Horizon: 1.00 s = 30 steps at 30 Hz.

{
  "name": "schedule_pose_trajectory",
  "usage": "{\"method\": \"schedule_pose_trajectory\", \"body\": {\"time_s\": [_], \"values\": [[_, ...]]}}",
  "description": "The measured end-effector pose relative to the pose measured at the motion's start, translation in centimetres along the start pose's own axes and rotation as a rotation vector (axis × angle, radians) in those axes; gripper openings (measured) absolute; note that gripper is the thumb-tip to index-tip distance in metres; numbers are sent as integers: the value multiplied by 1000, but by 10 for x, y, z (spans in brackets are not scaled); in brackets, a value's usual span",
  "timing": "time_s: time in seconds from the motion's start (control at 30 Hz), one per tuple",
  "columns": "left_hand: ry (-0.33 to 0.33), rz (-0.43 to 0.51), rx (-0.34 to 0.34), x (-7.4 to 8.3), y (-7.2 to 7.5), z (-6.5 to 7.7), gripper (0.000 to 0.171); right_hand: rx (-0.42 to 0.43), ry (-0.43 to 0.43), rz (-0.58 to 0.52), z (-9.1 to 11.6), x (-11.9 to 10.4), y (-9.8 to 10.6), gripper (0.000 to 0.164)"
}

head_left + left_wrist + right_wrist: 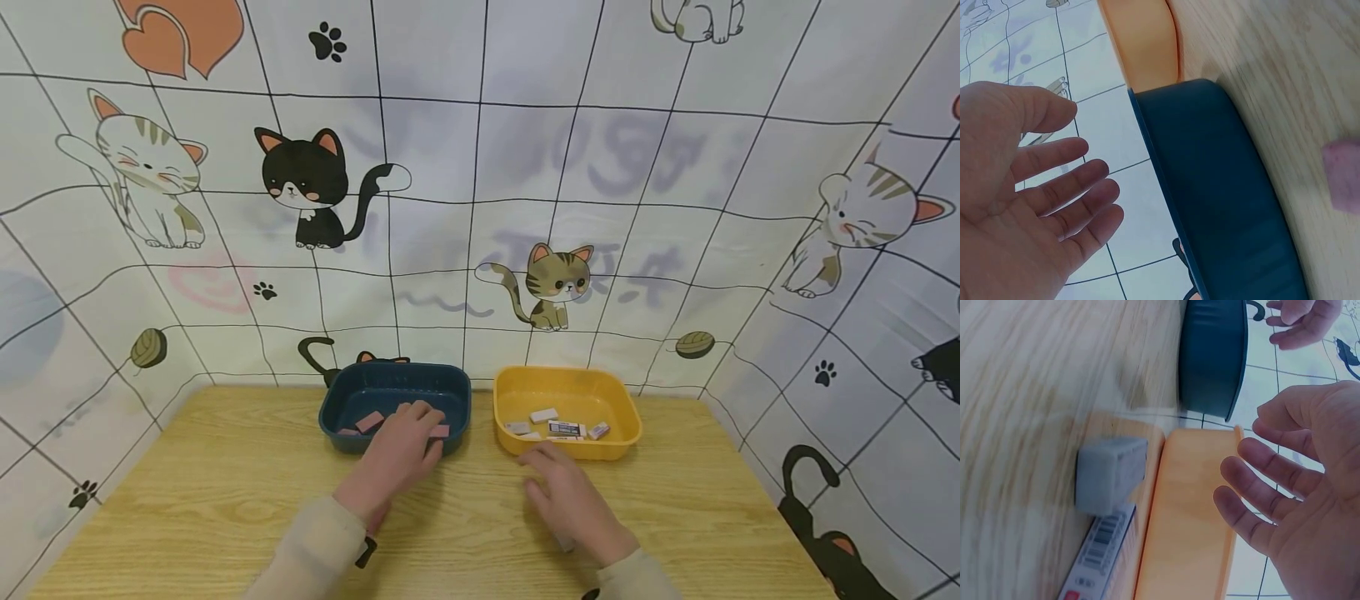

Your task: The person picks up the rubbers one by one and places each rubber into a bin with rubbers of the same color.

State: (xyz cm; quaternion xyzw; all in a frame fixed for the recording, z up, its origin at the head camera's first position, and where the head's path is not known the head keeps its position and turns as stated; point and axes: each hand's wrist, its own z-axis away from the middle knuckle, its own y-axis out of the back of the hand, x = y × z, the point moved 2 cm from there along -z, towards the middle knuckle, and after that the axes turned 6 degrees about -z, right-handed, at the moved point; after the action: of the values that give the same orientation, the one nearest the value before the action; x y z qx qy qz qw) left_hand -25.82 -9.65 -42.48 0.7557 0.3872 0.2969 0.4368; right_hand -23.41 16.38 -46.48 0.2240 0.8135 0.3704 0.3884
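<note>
My left hand (401, 450) is over the front of a dark blue bin (341, 437) holding several pink eraser-like blocks (370, 422). In the left wrist view its fingers are spread and loosely bent, with nothing in the palm. My right hand (573, 500) is just in front of a yellow bin (622, 446) with several white erasers (543, 415) inside, one in a printed sleeve (566, 430). Its fingers are relaxed, and the right wrist view shows nothing held. A greyish-white eraser (1110, 475) and a barcoded piece (1099, 556) appear below that hand.
Another pink block (1342, 175) lies on the wooden table (480, 533) in front of the blue bin. Behind both bins hangs a white grid-patterned cloth (435, 233) with printed cats, which also covers the sides.
</note>
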Motion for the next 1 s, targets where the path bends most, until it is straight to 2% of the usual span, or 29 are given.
{"method": "schedule_pose_trajectory", "body": {"time_s": [0.13, 0.3, 0.5, 0.57, 0.77, 1.0], "values": [[-3, 1, 20, 5, -2, 3, 25, 1, -13, -11, 2, 5, 3, 24], [13, 3, -3, 10, -4, 8, 26, -9, -22, -2, 4, 9, 7, 24], [-32, -23, 12, 16, -7, 12, 26, -35, -59, 1, 11, 11, 14, 24], [-41, -30, 25, 19, -8, 13, 25, -31, -57, 20, 13, 12, 15, 24], [-43, -19, 5, 26, -12, 19, 25, -5, -30, 65, 20, 15, 21, 25], [-47, -20, -35, 33, -17, 23, 25, -55, -113, 74, 27, 17, 28, 23]]}}
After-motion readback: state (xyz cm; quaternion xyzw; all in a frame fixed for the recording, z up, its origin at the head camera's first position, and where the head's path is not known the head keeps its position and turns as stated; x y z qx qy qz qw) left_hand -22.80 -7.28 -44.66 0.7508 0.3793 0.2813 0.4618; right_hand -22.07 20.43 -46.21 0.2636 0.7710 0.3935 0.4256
